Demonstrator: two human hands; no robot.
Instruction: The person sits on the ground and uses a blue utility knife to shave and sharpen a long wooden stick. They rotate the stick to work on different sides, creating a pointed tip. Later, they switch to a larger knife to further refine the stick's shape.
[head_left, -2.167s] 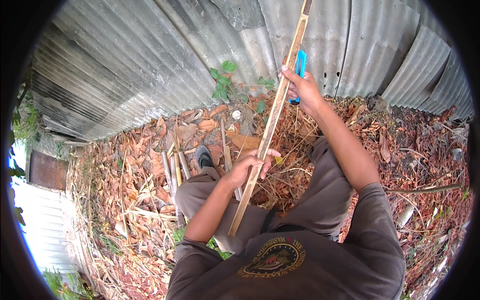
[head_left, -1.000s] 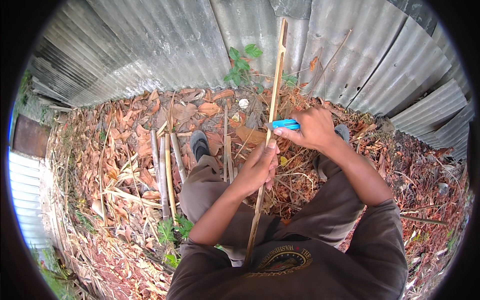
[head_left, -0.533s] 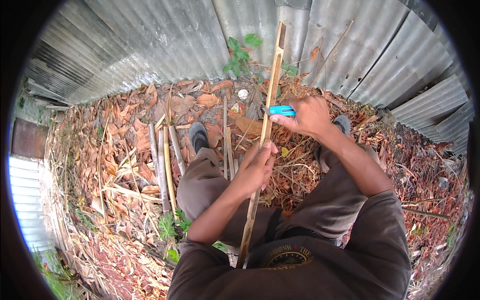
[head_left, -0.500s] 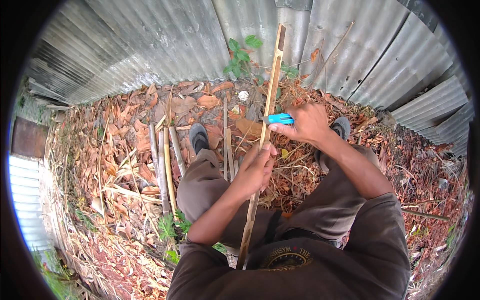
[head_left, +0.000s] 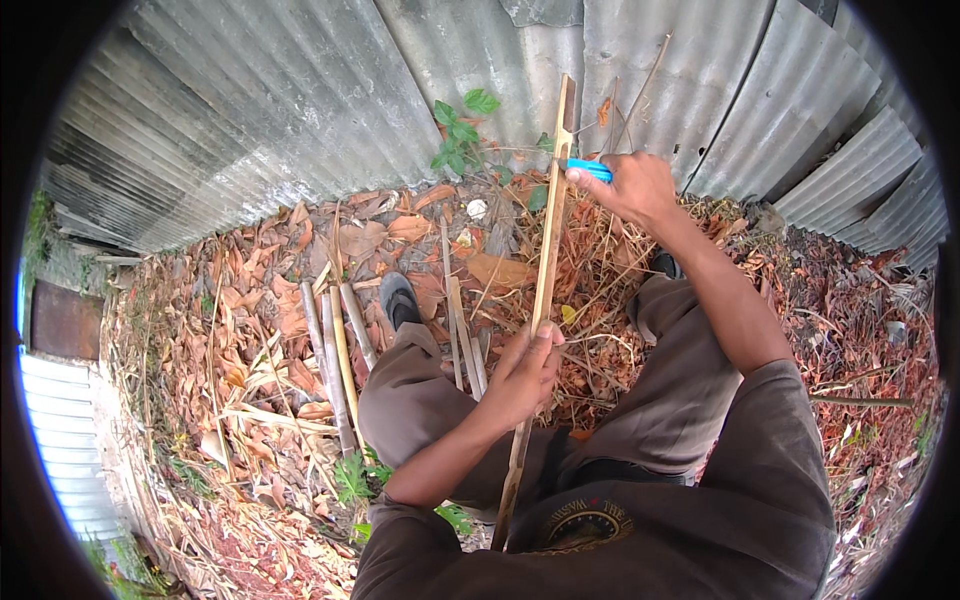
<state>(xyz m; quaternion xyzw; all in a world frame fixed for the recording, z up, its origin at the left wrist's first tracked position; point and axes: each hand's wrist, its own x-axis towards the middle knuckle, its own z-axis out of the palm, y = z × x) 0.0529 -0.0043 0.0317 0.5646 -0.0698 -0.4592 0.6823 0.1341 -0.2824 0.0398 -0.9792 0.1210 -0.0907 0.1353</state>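
Note:
A long split bamboo strip (head_left: 549, 250) slants up from my lap toward the metal fence, its pale inner face showing. My left hand (head_left: 522, 378) is closed around its middle, above my thighs. Farther up, my right hand (head_left: 638, 187) grips a knife with a bright blue handle (head_left: 590, 170). The knife's short blade meets the strip near its far end, just below a darker, hollowed section. Most of the blade is too small to make out. The strip's near end rests against my dark shirt.
Corrugated metal sheets (head_left: 270, 110) stand along the far side. Several bamboo poles (head_left: 330, 360) lie on the dry leaves (head_left: 260, 300) at left, with thin strips (head_left: 463, 335) beside my left foot. A green plant (head_left: 457, 135) grows by the fence. A stick (head_left: 860, 401) lies at right.
My right hand has moved the knife farther up the bamboo strip, away from my left hand. My left hand and the strip sit slightly lower in view.

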